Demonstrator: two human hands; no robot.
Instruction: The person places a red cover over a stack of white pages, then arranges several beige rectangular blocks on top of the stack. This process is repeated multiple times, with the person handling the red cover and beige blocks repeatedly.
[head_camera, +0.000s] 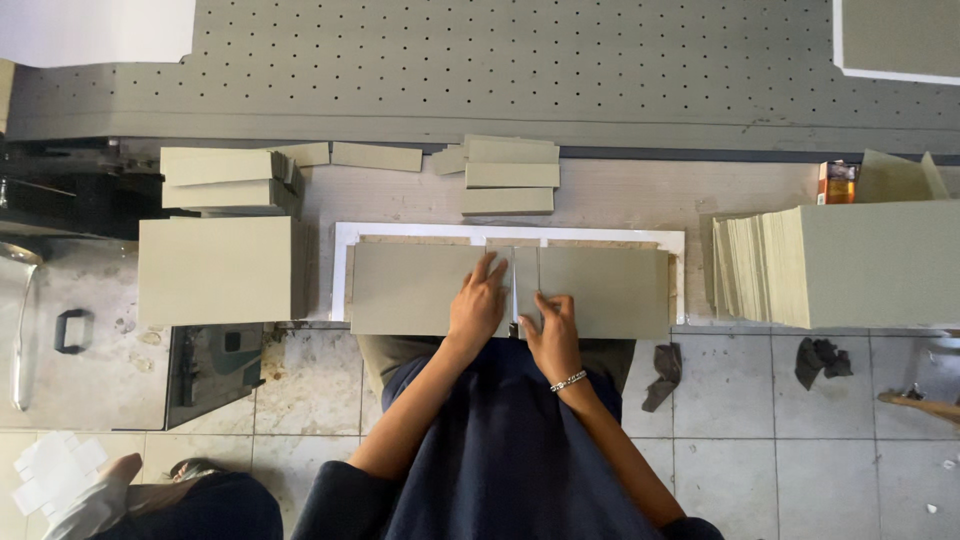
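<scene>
Both the left hand (478, 305) and right hand (551, 322) press flat, fingers spread and grasping nothing, on grey boards (410, 288) laid over a white sheet (343, 270) at the worktop's (620, 195) near edge, stacks waiting alongside.

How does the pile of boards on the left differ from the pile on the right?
The left pile lies squared up with edges flush; the right pile is fanned, its left edges stepping out. The left pile looks smaller in outline, while the right pile runs out of view. Both are plain grey-green boards, untouched by either hand.
</scene>
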